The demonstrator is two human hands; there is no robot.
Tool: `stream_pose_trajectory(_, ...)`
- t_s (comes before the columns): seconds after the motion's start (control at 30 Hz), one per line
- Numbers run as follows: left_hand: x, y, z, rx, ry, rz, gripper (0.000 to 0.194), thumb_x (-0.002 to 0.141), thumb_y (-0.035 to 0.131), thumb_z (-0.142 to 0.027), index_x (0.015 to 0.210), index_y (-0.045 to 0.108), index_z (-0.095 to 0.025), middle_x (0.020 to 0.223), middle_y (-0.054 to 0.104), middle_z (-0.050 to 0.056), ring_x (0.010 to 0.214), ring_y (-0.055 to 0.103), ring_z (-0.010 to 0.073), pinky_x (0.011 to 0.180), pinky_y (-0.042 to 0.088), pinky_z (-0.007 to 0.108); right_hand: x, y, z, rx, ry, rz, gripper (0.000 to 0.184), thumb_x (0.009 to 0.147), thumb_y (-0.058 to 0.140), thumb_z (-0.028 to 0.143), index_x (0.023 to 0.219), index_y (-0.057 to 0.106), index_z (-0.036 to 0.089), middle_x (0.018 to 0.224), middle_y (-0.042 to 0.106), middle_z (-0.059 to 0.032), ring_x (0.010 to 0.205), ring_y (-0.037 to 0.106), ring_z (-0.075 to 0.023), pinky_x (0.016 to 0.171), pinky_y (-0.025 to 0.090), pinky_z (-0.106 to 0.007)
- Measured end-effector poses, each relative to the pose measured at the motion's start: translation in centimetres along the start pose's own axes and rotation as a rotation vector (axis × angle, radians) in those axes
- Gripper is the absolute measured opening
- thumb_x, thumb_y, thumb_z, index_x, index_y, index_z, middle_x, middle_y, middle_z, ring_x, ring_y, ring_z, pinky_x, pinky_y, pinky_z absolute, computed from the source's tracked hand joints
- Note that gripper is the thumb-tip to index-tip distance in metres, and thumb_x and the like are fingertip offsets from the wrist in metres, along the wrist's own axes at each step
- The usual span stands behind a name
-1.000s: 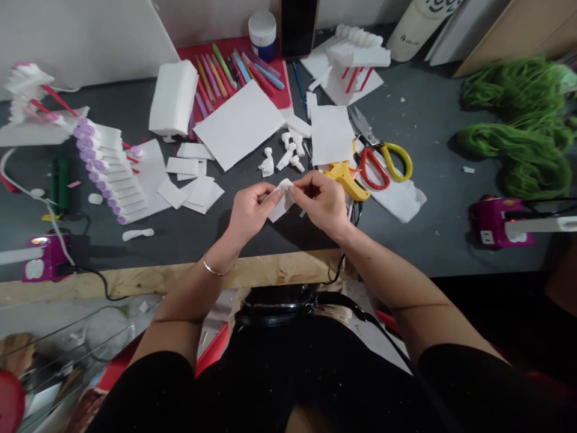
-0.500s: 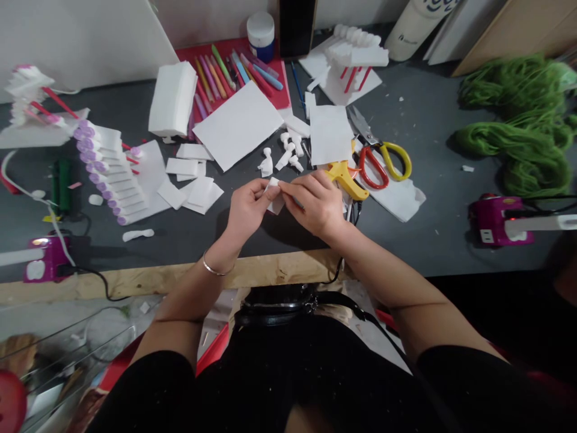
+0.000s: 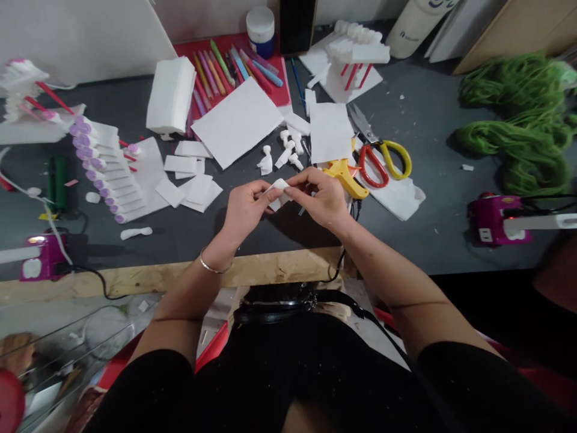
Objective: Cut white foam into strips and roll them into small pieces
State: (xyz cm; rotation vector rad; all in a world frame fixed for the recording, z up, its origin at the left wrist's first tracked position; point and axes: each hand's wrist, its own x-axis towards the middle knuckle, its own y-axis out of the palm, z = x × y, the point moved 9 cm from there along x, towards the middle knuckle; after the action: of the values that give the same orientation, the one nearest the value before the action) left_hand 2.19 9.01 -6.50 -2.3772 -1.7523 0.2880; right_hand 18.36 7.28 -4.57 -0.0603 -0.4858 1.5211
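Both hands pinch a small white foam piece (image 3: 278, 192) above the middle of the worktop (image 3: 419, 240).

The left hand (image 3: 246, 209) and right hand (image 3: 318, 201) are both closed on it, thumbs and fingertips gripping from either side, a little way in from the worktop's wooden front edge (image 3: 279, 267). Small white foam figures (image 3: 288, 150) lie just beyond the hands, and a white foam sheet (image 3: 331, 132) sits near them. Closest to the right hand is a yellow plastic tool (image 3: 345, 179), just beside scissors with red and yellow handles (image 3: 383, 162). Near the left hand lie loose cut foam rectangles (image 3: 198, 191), and farther left is a stepped row of foam pieces with purple tips (image 3: 106, 168). A metal bangle (image 3: 215, 264) circles the left wrist.
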Motion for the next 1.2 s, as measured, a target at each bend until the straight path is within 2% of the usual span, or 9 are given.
stream_pose_trajectory(0.1,0.0,0.1,0.0,-0.019,-0.031,0.006,0.059,0.08,0.074,-0.077,0.082,0.076,-0.018,0.069,0.075,0.002,0.056,0.069,0.013,0.049,0.056,0.022,-0.1,-0.1,-0.4,0.009,0.078,-0.029,0.011,0.086,0.073,0.031,0.083,0.073,0.02,0.074,0.07,0.0016,0.061,0.051,-0.0103,0.056,0.042,-0.026)
stream_pose_trajectory(0.23,0.0,0.6,-0.2,-0.037,-0.031,0.021,0.06,0.082,0.072,-0.077,0.087,0.077,-0.018,0.072,0.077,0.003,0.056,0.07,0.0131,0.049,0.057,0.022,-0.4,-0.2,-0.2,-0.014,0.064,-0.083,0.013,0.086,0.07,0.031,0.079,0.067,0.021,0.071,0.065,0.0025,0.06,0.049,-0.0101,0.055,0.041,-0.026)
stream_pose_trajectory(0.47,0.0,0.7,-0.1,-0.017,-0.05,-0.005,0.055,0.087,0.071,-0.071,0.083,0.076,-0.017,0.069,0.075,0.003,0.053,0.07,0.0125,0.047,0.057,0.02,-0.7,0.1,0.9,-0.259,-0.114,-0.112,0.011,0.09,0.065,0.023,0.081,0.06,0.022,0.076,0.061,0.0021,0.063,0.049,-0.0106,0.06,0.043,-0.027)
stream_pose_trajectory(0.6,0.0,1.0,-0.1,-0.088,-0.074,-0.004,0.054,0.084,0.074,-0.072,0.084,0.076,-0.018,0.071,0.077,0.003,0.056,0.071,0.0123,0.051,0.06,0.02,-0.9,0.1,2.0,-0.419,-0.272,-0.161,0.02,0.096,0.06,0.027,0.078,0.057,0.022,0.076,0.058,0.0002,0.065,0.05,-0.0123,0.059,0.039,-0.028)
stream_pose_trajectory(0.73,0.0,1.5,-0.4,-0.114,-0.054,0.017,0.054,0.085,0.072,-0.072,0.089,0.076,-0.019,0.079,0.08,0.004,0.062,0.073,0.0131,0.057,0.064,0.022,-1.0,0.4,2.0,-0.514,-0.313,-0.161,0.028,0.103,0.055,0.03,0.076,0.058,0.024,0.076,0.056,-0.0025,0.071,0.053,-0.0162,0.063,0.042,-0.032)
stream_pose_trajectory(0.97,0.3,0.8,-0.1,-0.081,-0.036,0.009,0.054,0.087,0.071,-0.072,0.095,0.076,-0.019,0.086,0.082,0.006,0.078,0.079,0.018,0.061,0.065,0.024,-1.1,1.2,2.2,-0.431,-0.355,-0.048,0.021,0.105,0.052,0.026,0.095,0.071,0.026,0.086,0.066,-0.0057,0.084,0.059,-0.0215,0.079,0.051,-0.039)
stream_pose_trajectory(1.1,0.5,0.8,0.0,-0.095,-0.019,0.075,0.055,0.088,0.07,-0.071,0.102,0.076,-0.018,0.094,0.083,0.008,0.08,0.079,0.0163,0.062,0.064,0.021,-1.1,0.4,3.1,-0.3,-0.387,-0.066,0.016,0.101,0.057,0.024,0.104,0.072,0.024,0.094,0.073,-0.006,0.088,0.065,-0.0213,0.082,0.053,-0.04)
stream_pose_trajectory(1.2,0.4,1.1,-0.1,-0.085,-0.013,0.127,0.057,0.087,0.071,-0.072,0.103,0.076,-0.017,0.094,0.083,0.008,0.08,0.079,0.0166,0.064,0.066,0.022,-0.7,-0.4,2.9,-0.218,-0.342,-0.084,0.017,0.099,0.062,0.024,0.109,0.074,0.021,0.097,0.075,-0.0064,0.089,0.066,-0.0205,0.08,0.054,-0.038)
